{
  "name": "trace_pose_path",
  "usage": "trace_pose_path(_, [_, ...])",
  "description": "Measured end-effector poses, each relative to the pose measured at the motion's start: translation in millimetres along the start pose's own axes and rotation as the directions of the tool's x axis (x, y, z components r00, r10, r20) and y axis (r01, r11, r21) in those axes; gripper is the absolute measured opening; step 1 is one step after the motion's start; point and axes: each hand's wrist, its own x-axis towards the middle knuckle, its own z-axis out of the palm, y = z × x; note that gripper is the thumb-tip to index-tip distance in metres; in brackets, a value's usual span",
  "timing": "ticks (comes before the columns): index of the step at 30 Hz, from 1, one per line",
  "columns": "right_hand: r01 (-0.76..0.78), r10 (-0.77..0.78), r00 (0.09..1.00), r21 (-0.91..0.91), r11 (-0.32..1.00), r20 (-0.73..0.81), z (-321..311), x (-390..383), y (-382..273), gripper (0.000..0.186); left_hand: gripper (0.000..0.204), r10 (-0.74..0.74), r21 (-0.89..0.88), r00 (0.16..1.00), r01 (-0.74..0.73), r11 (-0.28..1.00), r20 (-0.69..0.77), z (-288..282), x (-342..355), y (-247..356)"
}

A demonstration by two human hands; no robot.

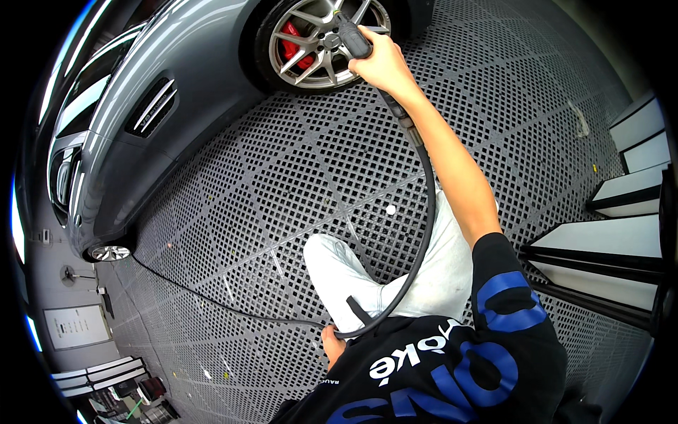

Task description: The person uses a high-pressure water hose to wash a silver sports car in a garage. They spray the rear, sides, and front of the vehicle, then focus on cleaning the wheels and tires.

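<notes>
Black moulded-plastic spray gun (354, 39) is sitting in R hand (387, 63), gripping it firmly, prob. for control; silver Y-spoke metal wheel (291, 71) is standing just beyond. Smooth black rubber hose (431, 198) is curving nearer the body, touching L hand (332, 345) (grip: can't tell), poss. for managing slack above grey perforated plastic floor (261, 198).

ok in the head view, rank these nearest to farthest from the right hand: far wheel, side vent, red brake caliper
From the right hand:
1. Red brake caliper: just left
2. Side vent: farther left, lower
3. Far wheel: far lower left
</notes>
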Motion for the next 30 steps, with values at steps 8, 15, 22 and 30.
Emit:
trace_pose_path(8, [0.003, -0.013, 0.989, -0.070, 0.998, -0.148, -12, 21, 43, 0.079, 0.024, 0.043, 0.069, 0.999, -0.043, 0.997, 0.012, 2, 2, -6])
trace_pose_path(15, [0.044, -0.062, 0.968, -0.077, 0.996, -0.243, -22, 24, 69, 0.055, 0.025, 0.082, 0.011, 0.996, -0.082, 0.997, 0.021, -2, 3, -2])
trace_pose_path(22, [-0.049, 0.044, 0.985, -0.025, 0.999, -0.169, -39, 29, 90, 0.049, 0.027, 0.184, -0.037, 0.982, -0.185, 0.982, -0.036, -1, 4, -6])
trace_pose_path(30, [-0.209, 0.207, 0.974, -0.021, 0.978, -0.094, -48, 24, 102, 0.050, 0.019, 0.096, -0.072, 0.989, -0.105, 0.992, -0.113, 13, 10, -16])
